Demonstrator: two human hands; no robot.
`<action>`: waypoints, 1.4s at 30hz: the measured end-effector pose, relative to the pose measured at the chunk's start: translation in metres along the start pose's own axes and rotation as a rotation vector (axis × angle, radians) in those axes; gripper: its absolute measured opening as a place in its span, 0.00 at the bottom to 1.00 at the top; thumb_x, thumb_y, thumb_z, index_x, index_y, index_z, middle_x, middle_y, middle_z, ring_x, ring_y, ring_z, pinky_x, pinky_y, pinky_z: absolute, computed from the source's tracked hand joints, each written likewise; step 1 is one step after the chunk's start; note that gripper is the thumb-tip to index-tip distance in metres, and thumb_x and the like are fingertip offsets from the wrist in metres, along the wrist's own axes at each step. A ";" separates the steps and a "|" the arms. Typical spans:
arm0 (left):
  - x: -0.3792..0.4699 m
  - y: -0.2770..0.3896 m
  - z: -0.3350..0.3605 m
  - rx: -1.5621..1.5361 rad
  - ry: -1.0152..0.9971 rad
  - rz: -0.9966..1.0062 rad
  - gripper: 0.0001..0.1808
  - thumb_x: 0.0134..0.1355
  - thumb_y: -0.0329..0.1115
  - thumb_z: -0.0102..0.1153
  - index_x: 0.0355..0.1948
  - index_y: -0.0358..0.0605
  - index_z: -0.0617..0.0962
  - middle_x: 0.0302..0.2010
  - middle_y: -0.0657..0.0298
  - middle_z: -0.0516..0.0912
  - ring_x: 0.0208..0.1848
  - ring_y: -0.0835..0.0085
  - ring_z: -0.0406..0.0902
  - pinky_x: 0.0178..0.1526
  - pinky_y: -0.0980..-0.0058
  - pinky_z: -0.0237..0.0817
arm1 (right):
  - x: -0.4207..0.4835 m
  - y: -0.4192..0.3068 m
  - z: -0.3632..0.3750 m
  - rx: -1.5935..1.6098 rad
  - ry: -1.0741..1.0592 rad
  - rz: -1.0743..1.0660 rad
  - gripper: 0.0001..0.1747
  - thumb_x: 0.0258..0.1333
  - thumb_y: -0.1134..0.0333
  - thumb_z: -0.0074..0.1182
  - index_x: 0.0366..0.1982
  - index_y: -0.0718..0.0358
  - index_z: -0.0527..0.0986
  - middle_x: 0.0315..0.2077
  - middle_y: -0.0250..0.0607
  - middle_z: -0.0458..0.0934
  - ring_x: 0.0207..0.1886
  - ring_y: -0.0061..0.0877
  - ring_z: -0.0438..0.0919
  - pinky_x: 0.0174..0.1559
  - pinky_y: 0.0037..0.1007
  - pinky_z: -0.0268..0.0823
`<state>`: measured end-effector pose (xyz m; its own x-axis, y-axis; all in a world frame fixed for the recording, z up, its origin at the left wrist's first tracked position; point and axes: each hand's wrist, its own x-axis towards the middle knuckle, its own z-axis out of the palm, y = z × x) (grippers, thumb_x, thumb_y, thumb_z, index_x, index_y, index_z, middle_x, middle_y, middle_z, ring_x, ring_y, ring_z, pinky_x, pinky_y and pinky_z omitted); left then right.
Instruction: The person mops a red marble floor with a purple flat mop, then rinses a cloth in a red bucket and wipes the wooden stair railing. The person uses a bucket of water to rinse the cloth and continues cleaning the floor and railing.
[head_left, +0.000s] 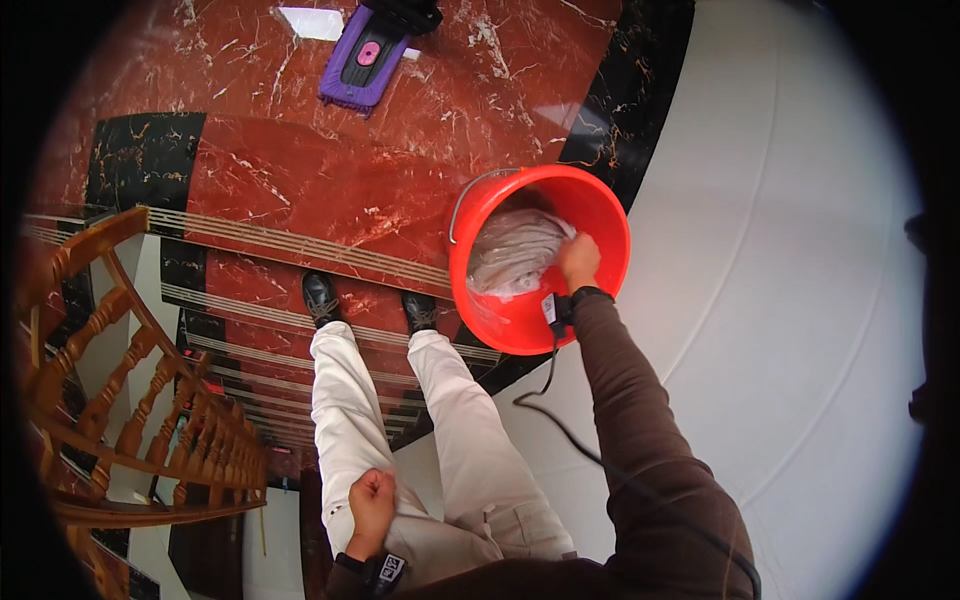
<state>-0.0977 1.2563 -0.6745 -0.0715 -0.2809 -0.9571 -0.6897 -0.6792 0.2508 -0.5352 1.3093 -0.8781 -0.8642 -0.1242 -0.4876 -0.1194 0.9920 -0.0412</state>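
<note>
A red plastic bucket with a wire handle stands at the stair edge, close to the white wall. Inside it lies a wet grey-white cloth in sudsy water. My right hand reaches into the bucket and grips the cloth's right end; its fingertips are partly hidden. My left hand is curled into a fist by my left thigh, with nothing visible in it.
A flat mop head with a purple cover rests on the red marble floor. Stairs with ridged edge strips descend under my feet. At the left runs a wooden banister. A black cable trails along my right arm.
</note>
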 end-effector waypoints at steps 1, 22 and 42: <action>0.000 0.000 0.000 -0.041 -0.037 0.039 0.17 0.58 0.32 0.50 0.13 0.43 0.67 0.09 0.73 0.65 0.12 0.87 0.56 0.15 0.84 0.48 | 0.001 0.000 -0.005 -0.010 -0.050 -0.066 0.10 0.42 0.70 0.48 0.26 0.71 0.73 0.26 0.57 0.76 0.32 0.47 0.75 0.34 0.42 0.68; -0.001 0.004 -0.004 -0.097 -0.042 0.049 0.18 0.58 0.32 0.50 0.11 0.44 0.65 0.09 0.73 0.63 0.12 0.88 0.56 0.15 0.84 0.47 | 0.007 0.022 -0.006 -0.189 -0.028 0.062 0.11 0.41 0.67 0.49 0.26 0.69 0.73 0.26 0.56 0.74 0.37 0.44 0.75 0.38 0.41 0.67; -0.004 -0.001 -0.003 -0.110 -0.045 0.001 0.17 0.58 0.33 0.49 0.13 0.43 0.68 0.10 0.73 0.65 0.13 0.88 0.56 0.16 0.85 0.47 | -0.038 -0.042 0.049 0.584 -0.408 -0.370 0.06 0.44 0.73 0.53 0.26 0.68 0.74 0.21 0.37 0.76 0.23 0.23 0.74 0.24 0.27 0.65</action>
<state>-0.0944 1.2557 -0.6708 -0.1061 -0.2520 -0.9619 -0.6066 -0.7501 0.2634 -0.4736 1.2729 -0.9010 -0.5581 -0.5412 -0.6290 0.0094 0.7538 -0.6570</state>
